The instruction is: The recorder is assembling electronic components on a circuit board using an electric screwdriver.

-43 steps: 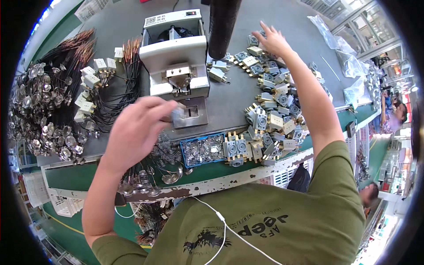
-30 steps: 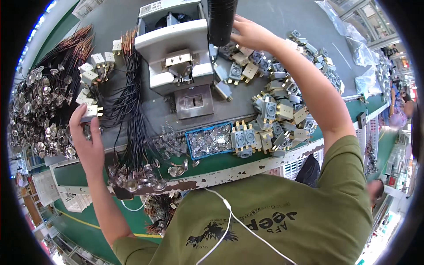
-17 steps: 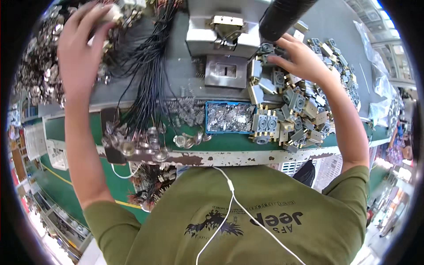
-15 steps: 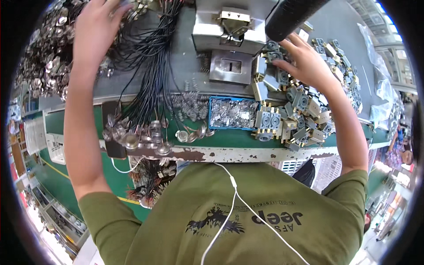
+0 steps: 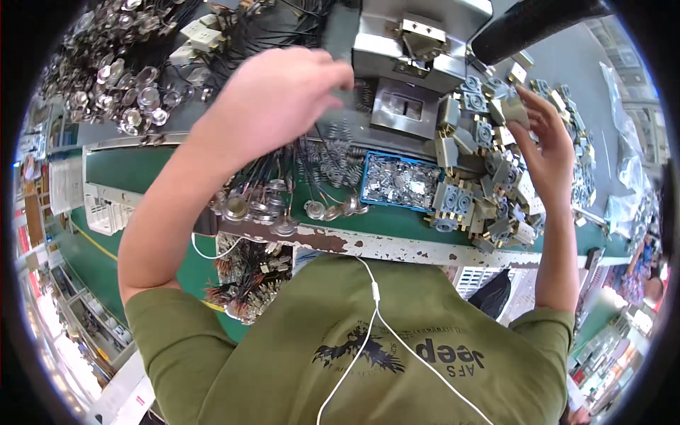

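My right hand (image 5: pixel 551 145) pinches a beige-grey plastic housing (image 5: pixel 514 111) between thumb and fingers, above a pile of similar housings (image 5: pixel 453 200) with brass-coloured prongs. My left hand (image 5: pixel 287 88) is over the bundle of black wires, its fingers bent and smeared by motion; whether it holds anything does not show. Round metal discs (image 5: pixel 262 205) end the wires at the table's near edge. Between my hands sit a blue tray (image 5: pixel 363 177) of small metal pieces, a heap of coil springs (image 5: pixel 333 159) and a metal block (image 5: pixel 404 106) with a slot.
A steel press-like fixture (image 5: pixel 421 53) stands at the back, with a thick black tube (image 5: pixel 535 28) reaching in beside it. More wired discs (image 5: pixel 138 92) are heaped at the far left, near a few pale housings (image 5: pixel 202 35). Clear plastic film (image 5: pixel 623 170) lies at the right.
My left hand has come from the far left toward the middle, over the wires. My right hand has drawn back slightly rightward and now has a housing raised from the pile. The view has shifted.
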`<state>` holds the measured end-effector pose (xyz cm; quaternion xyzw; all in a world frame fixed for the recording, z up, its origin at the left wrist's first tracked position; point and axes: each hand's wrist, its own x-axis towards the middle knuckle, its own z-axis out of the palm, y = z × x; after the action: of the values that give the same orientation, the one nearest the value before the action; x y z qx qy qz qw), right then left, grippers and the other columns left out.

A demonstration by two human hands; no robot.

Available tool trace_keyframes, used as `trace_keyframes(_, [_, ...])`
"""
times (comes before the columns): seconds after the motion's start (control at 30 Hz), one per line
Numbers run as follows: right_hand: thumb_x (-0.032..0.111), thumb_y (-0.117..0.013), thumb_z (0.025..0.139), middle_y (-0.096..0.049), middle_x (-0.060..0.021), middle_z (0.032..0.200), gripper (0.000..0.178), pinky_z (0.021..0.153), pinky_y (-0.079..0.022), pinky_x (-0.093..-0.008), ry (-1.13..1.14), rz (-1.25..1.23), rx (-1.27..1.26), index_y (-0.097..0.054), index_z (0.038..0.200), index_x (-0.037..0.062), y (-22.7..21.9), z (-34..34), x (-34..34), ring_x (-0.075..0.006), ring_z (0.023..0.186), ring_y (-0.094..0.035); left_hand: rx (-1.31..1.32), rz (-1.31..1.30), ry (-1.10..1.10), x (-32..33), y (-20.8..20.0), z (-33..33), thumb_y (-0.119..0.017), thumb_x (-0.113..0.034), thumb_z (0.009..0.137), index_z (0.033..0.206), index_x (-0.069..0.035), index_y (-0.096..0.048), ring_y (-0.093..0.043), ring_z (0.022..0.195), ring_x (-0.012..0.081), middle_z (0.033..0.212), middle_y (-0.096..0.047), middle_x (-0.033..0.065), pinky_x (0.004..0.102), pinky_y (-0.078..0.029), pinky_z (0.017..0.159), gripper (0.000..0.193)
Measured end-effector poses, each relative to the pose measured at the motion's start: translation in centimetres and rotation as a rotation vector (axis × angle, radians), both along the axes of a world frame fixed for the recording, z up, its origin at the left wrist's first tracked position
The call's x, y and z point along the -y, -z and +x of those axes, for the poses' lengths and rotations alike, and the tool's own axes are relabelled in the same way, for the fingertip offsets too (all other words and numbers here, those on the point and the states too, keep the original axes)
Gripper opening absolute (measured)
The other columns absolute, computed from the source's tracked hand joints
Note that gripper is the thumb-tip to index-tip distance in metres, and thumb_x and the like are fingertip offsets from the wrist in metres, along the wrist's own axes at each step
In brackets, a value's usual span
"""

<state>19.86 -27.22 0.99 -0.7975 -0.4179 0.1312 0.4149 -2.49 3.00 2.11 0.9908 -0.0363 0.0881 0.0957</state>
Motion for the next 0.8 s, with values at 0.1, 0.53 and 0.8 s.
trace_keyframes(0.1, [0.001,-0.064,0.1,-0.064,-0.0126,0.125,0.05,0.094,-0.058,-0.0358,-0.036,0.145,-0.38,-0.047,0.147,-0.0008,0.8,-2.1,1.6,-0.0213,0.108,-0.069,0.023,0.037,-0.261,-2.9,-2.1,-2.8,-0.071,-0.017,0.089,0.1,-0.011,-0.066,-0.067,0.091,0.0321,0.09,-0.066,0.0089,0.0437,-0.054,0.078,0.013])
trace_keyframes(0.53, [-0.016,-0.073,0.074,-0.071,-0.0166,0.119,0.044,0.093,-0.056,-0.0373,-0.151,0.31,0.44,-0.071,0.113,0.0022,2.3,-4.4,-0.6,-0.0318,0.11,-0.069,0.05,0.19,-0.185,-4.5,2.2,-7.3,-0.069,-0.006,0.081,0.101,-0.008,-0.075,-0.062,0.092,0.0279,0.096,-0.059,0.0065,0.0419,-0.051,0.08,0.021])
trace_keyframes(0.8, [-0.018,-0.068,0.078,-0.069,-0.0243,0.123,0.042,0.09,-0.059,-0.0402,-0.317,0.386,0.579,-0.066,0.112,0.0061,1.7,-4.5,-1.7,-0.0363,0.11,-0.07,0.037,0.28,-0.228,-4.9,3.1,-7.6,-0.071,-0.003,0.08,0.098,-0.007,-0.075,-0.06,0.096,0.0279,0.1,-0.056,0.008,0.0413,-0.049,0.081,0.019])
